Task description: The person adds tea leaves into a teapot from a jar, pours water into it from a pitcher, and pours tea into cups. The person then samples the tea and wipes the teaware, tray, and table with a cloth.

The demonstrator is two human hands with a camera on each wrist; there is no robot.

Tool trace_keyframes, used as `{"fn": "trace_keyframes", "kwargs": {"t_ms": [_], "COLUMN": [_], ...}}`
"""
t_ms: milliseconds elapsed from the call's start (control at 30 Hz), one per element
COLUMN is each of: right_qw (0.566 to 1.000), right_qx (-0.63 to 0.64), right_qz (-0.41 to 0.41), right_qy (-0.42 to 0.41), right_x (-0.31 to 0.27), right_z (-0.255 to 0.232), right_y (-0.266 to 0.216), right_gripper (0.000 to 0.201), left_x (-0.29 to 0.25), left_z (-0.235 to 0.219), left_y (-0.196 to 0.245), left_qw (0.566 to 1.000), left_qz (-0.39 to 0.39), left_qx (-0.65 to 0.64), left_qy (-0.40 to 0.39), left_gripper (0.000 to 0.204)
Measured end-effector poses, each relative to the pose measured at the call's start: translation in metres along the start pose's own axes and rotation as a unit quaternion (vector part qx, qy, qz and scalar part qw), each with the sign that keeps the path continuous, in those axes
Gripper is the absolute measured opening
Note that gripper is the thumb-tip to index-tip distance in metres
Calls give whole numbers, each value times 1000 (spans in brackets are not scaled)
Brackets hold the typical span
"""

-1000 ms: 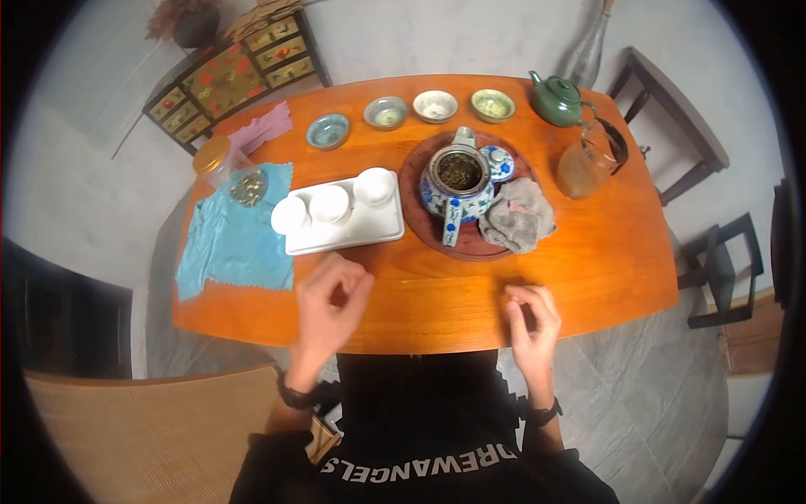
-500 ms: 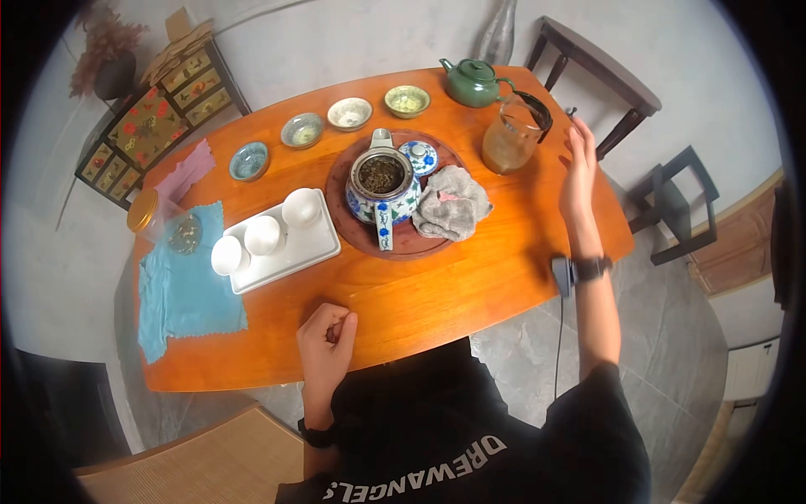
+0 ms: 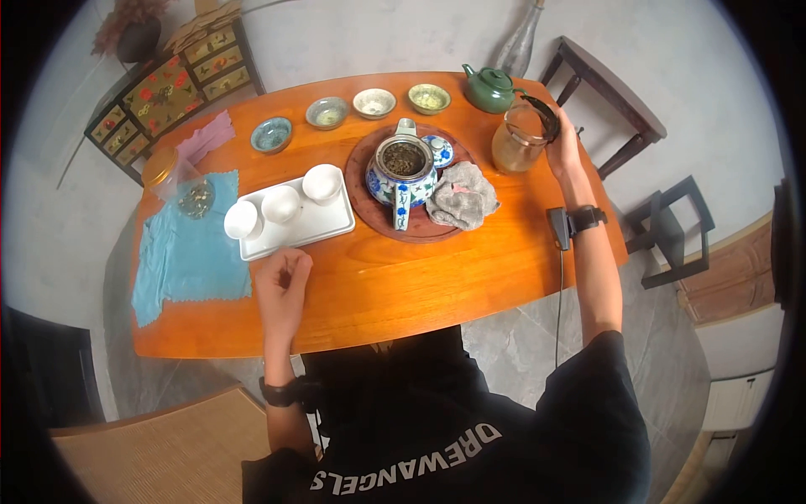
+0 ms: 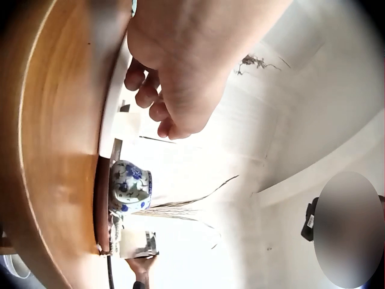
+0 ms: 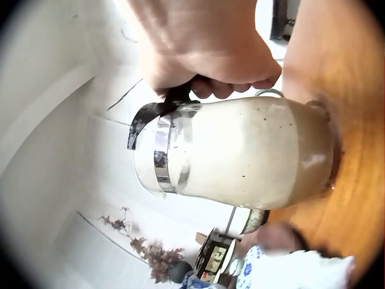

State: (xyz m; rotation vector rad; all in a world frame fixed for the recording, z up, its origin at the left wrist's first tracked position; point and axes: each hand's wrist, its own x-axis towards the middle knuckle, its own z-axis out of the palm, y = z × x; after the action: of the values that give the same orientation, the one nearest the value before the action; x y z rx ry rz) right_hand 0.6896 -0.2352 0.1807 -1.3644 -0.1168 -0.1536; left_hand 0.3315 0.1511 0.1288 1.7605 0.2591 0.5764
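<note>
At the table's right side my right hand [image 3: 567, 153] grips the black handle of a glass pitcher [image 3: 515, 149]. The right wrist view shows its fingers curled at the handle [image 5: 175, 98], with cloudy brownish liquid low in the glass. Loosely curled and holding nothing, my left hand [image 3: 280, 294] hovers near the front edge of a white tray [image 3: 295, 238] with three white cups. A blue-and-white teapot [image 3: 383, 183], lid off and tea leaves inside, stands on a round reddish board [image 3: 359, 195]. Its lid [image 3: 438, 151] and a grey cloth [image 3: 463, 202] lie beside it.
Several small bowls [image 3: 374, 103] line the back of the table, with a green teapot [image 3: 489, 91] behind the pitcher. On the left lie a blue cloth [image 3: 197, 269], a pink cloth [image 3: 206, 139] and a tipped jar [image 3: 172, 176]. A dark stool [image 3: 604, 92] stands beyond the right edge.
My right hand has gone from the table's front to the right, then onto the pitcher's handle. My left hand stays loosely curled near the tray. The head view has turned.
</note>
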Motion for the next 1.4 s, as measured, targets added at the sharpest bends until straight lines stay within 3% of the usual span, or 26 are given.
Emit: {"fn": "trace_keyframes", "kwargs": {"t_ms": [100,167,267,333,400,600,1133,1400], "right_qw": [998,997,966,953,934,907,816,796], "right_qx": [-40,-41,-205,-230,-252,-309,-443,-457], "right_qz": [28,5,-74,-103,-143,-163,-270,-301], "right_qy": [-39,-69,-138,-168,-208,-236,-256,-258], "right_x": [-3,-24,-34,-43,-54,-61,-72,-72], "right_z": [30,60,85,101,118,139,173,181], "right_y": [-32,-59,-79,-88,-91,-85,-117,-134], "right_gripper": [31,30,28,29,33,35,40,40], "left_x": [11,15,14,13,10,9,9,9], "left_z": [-5,-6,-6,-6,-8,-5,-2,-3], "left_y": [-9,-16,-21,-22,-21,-14,-20,-18], "left_qw": [999,998,995,994,992,984,976,977], "left_qz": [36,43,47,43,60,105,90,80], "left_qx": [33,27,40,59,109,144,198,200], "left_qy": [12,44,79,85,38,9,-4,-10], "left_gripper": [16,17,18,18,16,16,18,20]}}
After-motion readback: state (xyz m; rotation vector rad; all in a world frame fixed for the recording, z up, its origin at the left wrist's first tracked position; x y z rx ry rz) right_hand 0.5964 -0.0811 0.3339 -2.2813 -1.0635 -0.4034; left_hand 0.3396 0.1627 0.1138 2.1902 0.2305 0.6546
